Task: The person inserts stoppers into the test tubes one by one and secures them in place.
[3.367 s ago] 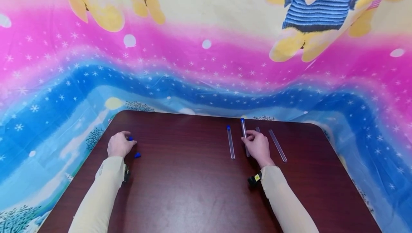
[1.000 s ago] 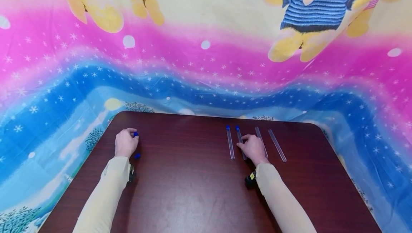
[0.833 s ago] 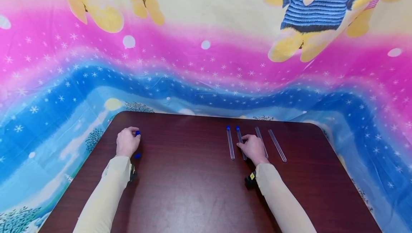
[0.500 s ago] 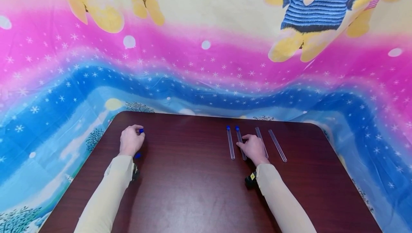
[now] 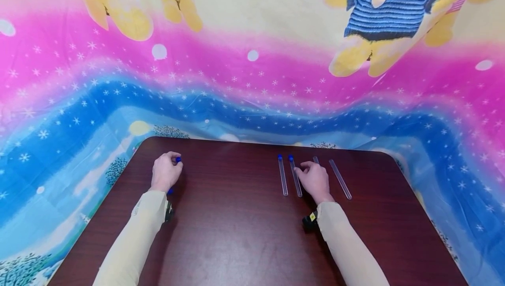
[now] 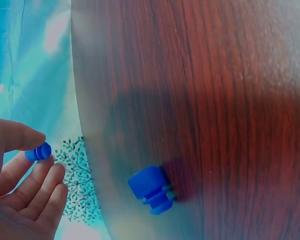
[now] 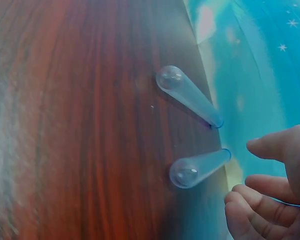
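Observation:
My left hand [image 5: 165,173] pinches a blue ribbed test tube cap [image 6: 38,151] between thumb and fingers, above the table's left side. Beneath that hand a second blue cap [image 6: 152,187] lies on its side. At the right, two clear test tubes with blue caps lie side by side, one on the left [image 5: 282,176] and one nearer my right hand [image 5: 296,180]. The right hand [image 5: 314,178] is just beside the nearer one, fingers loosely bent and holding nothing. It partly covers an uncapped tube [image 5: 316,159]; another uncapped tube [image 5: 340,180] lies to its right.
The dark red-brown wooden table [image 5: 229,216] has rounded far corners. A printed cloth [image 5: 252,80] with pink and blue bands hangs along its back and sides. A small black camera [image 5: 310,220] is strapped at the right wrist.
The right hand has laid the second capped tube down beside the first, let go of it and shifted right. My left hand has picked up a cap and moved rightward with it.

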`<state>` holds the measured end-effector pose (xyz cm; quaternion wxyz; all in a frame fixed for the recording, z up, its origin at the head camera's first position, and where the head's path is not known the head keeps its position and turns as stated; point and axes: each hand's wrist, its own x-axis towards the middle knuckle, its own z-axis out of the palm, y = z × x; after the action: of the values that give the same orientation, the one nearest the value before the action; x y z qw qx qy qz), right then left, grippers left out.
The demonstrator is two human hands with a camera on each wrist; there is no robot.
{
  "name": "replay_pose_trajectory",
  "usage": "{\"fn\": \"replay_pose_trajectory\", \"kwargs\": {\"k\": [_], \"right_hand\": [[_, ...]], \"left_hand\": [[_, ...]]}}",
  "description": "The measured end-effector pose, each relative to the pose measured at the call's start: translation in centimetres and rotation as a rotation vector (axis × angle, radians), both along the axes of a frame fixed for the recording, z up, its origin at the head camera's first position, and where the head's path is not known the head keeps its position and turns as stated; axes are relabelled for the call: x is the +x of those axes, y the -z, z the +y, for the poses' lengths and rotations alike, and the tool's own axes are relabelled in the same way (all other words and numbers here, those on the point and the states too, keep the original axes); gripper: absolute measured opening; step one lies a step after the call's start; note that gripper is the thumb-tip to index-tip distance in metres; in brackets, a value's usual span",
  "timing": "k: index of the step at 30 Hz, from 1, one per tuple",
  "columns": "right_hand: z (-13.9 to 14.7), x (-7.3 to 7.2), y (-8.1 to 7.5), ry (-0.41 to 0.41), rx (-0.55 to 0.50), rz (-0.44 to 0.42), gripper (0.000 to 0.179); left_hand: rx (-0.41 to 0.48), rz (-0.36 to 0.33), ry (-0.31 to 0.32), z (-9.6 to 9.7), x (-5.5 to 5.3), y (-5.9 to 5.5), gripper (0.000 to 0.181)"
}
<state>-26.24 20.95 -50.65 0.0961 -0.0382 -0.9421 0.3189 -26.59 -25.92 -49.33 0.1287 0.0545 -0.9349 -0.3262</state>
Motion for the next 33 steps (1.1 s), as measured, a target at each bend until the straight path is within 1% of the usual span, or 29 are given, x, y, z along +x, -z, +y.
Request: {"fn": "replay_pose_trajectory", "kwargs": {"k": [4,10,17,26,33], "right_hand": [[0.4,-0.1,0.0,0.018,0.001,0.040,0.038],[1.1,0.1,-0.1,0.023,0.002,0.051,0.040],[2.3,0.5,-0.2,0.034,0.013,0.082,0.039],[3.6,0.7,0.0,0.062,0.030,0.062,0.043],[4.5,0.7,0.2,0.076,0.037,0.047,0.044]], "left_hand": [[0.006,-0.004,0.004,0.2,0.0,0.1,0.030],[0.011,0.014,0.012,0.6,0.1,0.0,0.027],[0.028,0.035,0.010,1.3,0.1,-0.4,0.027],[0.019,0.055,0.053,1.9,0.2,-0.6,0.027],[0.018,0.081,0.062,2.2,0.4,-0.8,0.023]]}}
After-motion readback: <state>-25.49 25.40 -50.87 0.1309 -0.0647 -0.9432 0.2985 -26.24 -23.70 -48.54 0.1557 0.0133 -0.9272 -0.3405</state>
